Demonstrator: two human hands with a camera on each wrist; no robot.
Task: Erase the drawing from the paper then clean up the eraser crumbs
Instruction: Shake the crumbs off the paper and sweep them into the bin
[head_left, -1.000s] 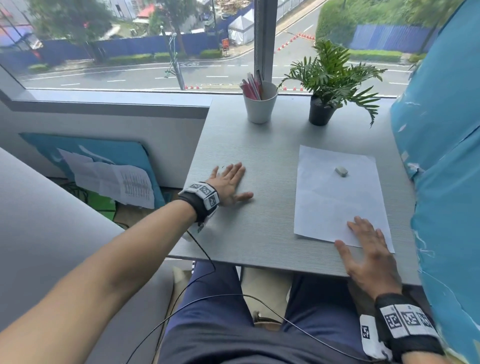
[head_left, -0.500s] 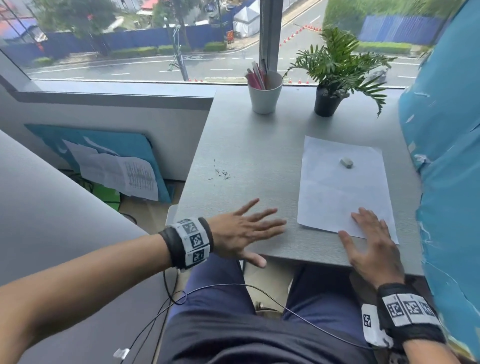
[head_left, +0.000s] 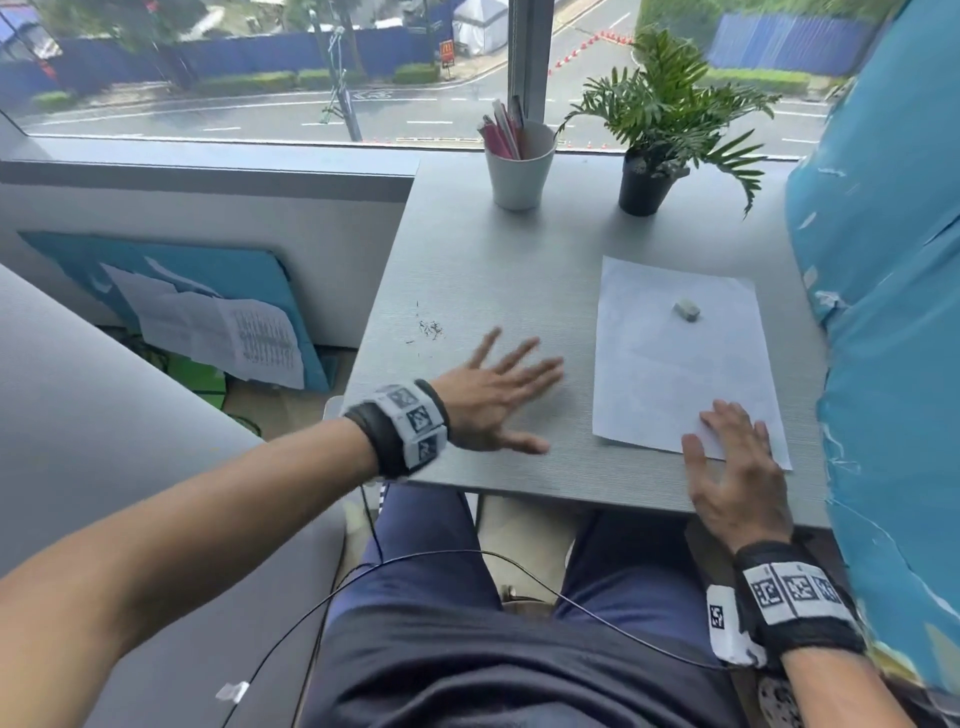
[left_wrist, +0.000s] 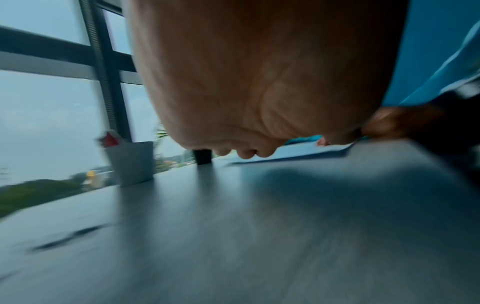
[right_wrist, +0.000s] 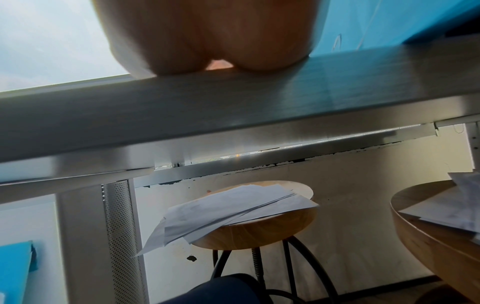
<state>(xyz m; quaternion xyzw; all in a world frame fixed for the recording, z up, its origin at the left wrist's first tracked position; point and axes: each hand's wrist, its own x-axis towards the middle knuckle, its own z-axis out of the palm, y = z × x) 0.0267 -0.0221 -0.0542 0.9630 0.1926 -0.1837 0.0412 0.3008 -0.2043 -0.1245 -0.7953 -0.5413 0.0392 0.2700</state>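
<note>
A: Paper (head_left: 670, 364) lies flat at the desk's (head_left: 467, 249) right side. Eraser (head_left: 687, 309) sits on its upper half, nothing touching it.

B: Right hand (head_left: 737, 478)?

A: Palm down at the paper's 5 o'clock corner, fingers spread and straight, tips on the sheet, heel on the desk edge. Gripping nothing.

B: Left hand (head_left: 493, 405)?

A: Flat and low over bare desk, at 9 o'clock from the paper, fingers fanned and straight, blurred. Empty. Contact with the desk: cannot tell.

B: Crumbs (head_left: 430, 328)?

A: Small dark scatter on the desk, at 11 o'clock from the left hand, apart from it, well left of the paper.

B: Far edge?

A: Cup (head_left: 519, 171) of pens at 12 o'clock, plant (head_left: 660, 119) just right of it.
</note>
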